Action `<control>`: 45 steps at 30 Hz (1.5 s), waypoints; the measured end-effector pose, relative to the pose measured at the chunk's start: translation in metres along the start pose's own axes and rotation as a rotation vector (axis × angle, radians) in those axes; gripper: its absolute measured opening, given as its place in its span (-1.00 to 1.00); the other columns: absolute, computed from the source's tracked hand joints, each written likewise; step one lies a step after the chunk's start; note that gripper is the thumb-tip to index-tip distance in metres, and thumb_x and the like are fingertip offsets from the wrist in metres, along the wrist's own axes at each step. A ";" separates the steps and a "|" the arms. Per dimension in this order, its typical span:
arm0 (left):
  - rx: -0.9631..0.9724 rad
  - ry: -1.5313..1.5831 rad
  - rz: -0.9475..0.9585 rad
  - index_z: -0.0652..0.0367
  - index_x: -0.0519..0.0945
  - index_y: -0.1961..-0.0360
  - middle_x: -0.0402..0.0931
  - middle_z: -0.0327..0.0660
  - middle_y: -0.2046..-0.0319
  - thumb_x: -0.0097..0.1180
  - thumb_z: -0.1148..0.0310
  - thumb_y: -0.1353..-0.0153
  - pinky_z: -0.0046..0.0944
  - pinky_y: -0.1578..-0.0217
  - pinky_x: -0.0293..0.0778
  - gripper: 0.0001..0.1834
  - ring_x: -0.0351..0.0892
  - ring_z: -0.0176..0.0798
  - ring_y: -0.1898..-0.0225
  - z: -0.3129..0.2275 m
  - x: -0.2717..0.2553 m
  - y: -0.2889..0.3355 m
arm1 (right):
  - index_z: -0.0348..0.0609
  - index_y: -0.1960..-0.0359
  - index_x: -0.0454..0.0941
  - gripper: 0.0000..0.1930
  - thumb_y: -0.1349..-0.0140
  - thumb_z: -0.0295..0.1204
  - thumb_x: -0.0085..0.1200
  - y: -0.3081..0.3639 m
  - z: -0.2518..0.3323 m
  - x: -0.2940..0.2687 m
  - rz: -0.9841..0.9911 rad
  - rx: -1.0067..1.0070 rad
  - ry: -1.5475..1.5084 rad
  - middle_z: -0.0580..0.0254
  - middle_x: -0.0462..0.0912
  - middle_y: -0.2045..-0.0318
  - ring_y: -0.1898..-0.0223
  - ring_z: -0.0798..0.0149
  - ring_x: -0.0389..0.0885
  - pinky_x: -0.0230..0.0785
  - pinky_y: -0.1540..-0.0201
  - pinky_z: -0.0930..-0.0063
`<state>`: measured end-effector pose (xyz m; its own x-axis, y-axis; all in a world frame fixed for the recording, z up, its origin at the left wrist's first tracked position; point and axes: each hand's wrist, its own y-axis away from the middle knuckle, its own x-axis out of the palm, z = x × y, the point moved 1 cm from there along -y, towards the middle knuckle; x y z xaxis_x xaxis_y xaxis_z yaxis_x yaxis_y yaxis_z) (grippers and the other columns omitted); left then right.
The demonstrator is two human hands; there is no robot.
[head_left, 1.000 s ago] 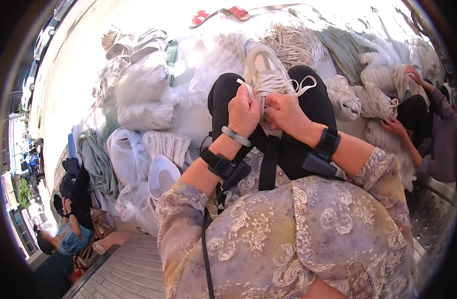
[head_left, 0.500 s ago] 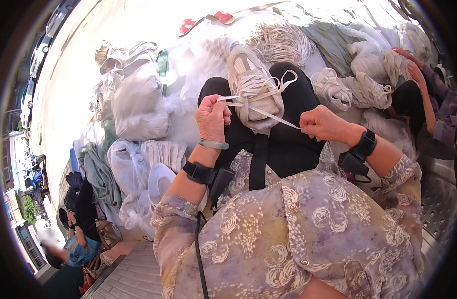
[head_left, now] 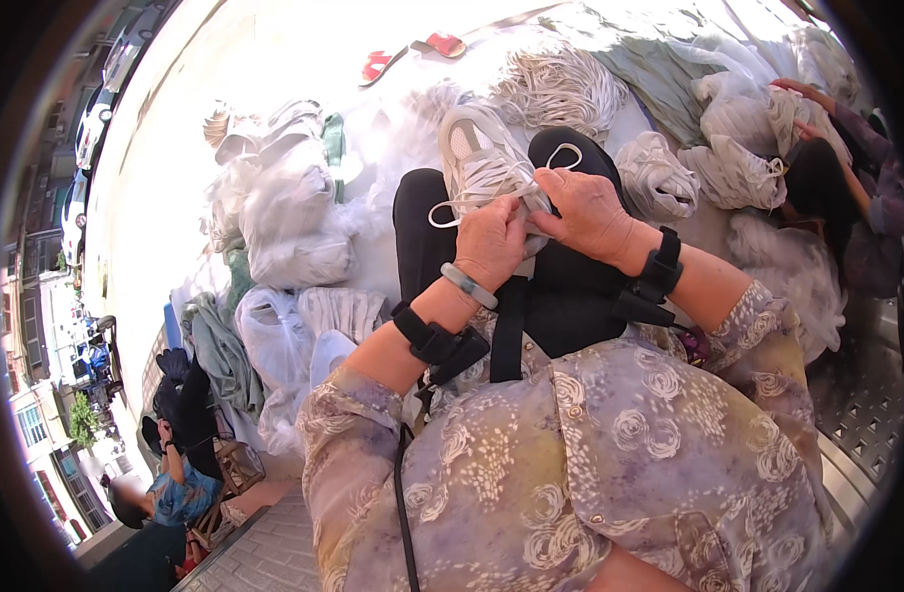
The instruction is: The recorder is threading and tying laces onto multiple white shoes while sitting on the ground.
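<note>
Two hands [head_left: 490,242] [head_left: 592,216] on one shoe [head_left: 460,138], two sandals [head_left: 446,44] beyond

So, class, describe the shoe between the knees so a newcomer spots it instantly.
Find the seated person's black-clad knees near the picture's centre. Between them, toe pointing away, is a pale shoe, with the left hand and right hand at its laces. Those hands distinguish it from similar shoes to the right.

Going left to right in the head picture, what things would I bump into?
White car, grey-green cloth, sneaker near the middle, bundled pale shoes, a co-worker's upper hand.
</note>
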<state>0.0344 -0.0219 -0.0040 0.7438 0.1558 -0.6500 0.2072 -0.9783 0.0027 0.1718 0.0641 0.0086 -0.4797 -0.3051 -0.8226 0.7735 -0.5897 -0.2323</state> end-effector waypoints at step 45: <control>-0.841 0.625 -0.043 0.14 0.51 0.29 0.50 -0.28 0.57 0.05 0.27 -0.17 -0.52 0.68 0.35 -0.81 0.43 -0.49 0.69 0.132 -0.106 0.109 | -0.26 -0.02 0.29 -0.36 0.11 -0.30 0.27 -0.005 -0.021 0.002 0.327 0.405 -0.451 0.14 0.52 0.58 0.49 0.31 0.51 0.33 0.39 0.47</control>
<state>-0.1054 -0.1625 -0.0352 0.8716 0.4652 -0.1544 0.4380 -0.5975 0.6717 0.1756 0.0819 -0.0028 -0.4415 -0.7447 -0.5004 0.7341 -0.6205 0.2758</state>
